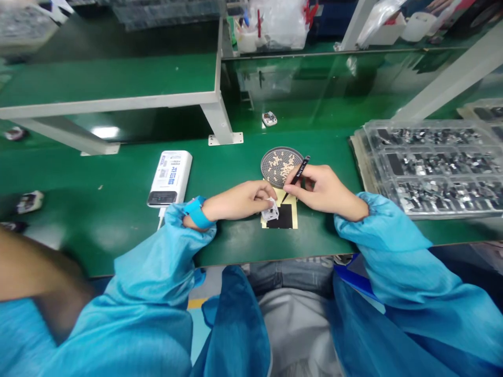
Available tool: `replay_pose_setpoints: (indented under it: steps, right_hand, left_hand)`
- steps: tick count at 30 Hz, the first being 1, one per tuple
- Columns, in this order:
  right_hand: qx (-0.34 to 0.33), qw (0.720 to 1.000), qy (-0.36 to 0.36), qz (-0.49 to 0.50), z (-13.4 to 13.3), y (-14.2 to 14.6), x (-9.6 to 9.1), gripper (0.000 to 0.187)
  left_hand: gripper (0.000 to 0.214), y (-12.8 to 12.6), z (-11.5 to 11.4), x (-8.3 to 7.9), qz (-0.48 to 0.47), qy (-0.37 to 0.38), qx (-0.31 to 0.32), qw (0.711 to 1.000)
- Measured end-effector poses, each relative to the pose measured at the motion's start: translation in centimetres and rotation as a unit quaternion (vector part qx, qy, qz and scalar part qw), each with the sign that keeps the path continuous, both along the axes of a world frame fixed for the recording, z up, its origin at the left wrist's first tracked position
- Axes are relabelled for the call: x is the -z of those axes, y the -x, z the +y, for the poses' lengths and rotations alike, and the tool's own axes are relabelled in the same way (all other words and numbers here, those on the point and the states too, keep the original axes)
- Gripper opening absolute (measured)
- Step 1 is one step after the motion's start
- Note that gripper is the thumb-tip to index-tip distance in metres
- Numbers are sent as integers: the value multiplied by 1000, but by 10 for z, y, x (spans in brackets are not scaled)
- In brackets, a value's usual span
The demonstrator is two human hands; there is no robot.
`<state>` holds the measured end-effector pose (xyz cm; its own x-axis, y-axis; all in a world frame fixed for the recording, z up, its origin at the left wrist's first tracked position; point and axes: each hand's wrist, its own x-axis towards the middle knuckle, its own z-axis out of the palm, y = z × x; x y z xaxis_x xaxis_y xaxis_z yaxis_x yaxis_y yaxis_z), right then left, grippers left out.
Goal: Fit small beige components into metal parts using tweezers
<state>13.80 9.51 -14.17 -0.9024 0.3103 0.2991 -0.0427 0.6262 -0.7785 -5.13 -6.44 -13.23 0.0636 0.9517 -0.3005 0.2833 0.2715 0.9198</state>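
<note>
Blue sleeves (408, 262) lie near. The left hand (245, 201) pinches a white part (270, 212); the right hand (324, 191) grips tweezers (302, 167). A slack pinch could drop the part.

On your bench (236, 246), small pieces (288, 168) lie in the dish (266, 163). Left of the dish, well apart, is the cabled device (170, 175); behind and left, the raised shelf (129, 78). Behind the dish lies a housing (269, 119); to the dish's right, the parts tray (382, 175). On the dish's near side you have the mat (285, 217), and over it the part (271, 211) in your left hand (245, 200).
</note>
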Motion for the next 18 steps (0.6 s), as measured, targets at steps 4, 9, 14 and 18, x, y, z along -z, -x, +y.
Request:
replay_pose_setpoints:
  steps: [4,9,14,18]
  right_hand:
    - [-2,1000,20,-4,0,-1,-5,15]
    - [33,997,64,25,-3,-5,-15,27]
    - [18,998,30,51,-8,-7,-18,27]
    - [12,999,-28,37,-6,-5,-16,25]
  left_hand:
    - [18,0,0,2,-4,9,8,1000]
    - [19,-1,2,-1,-24,7,17,1000]
    - [20,-1,3,-2,-33,6,4,999]
    - [21,0,3,1,-21,7,-1,1000]
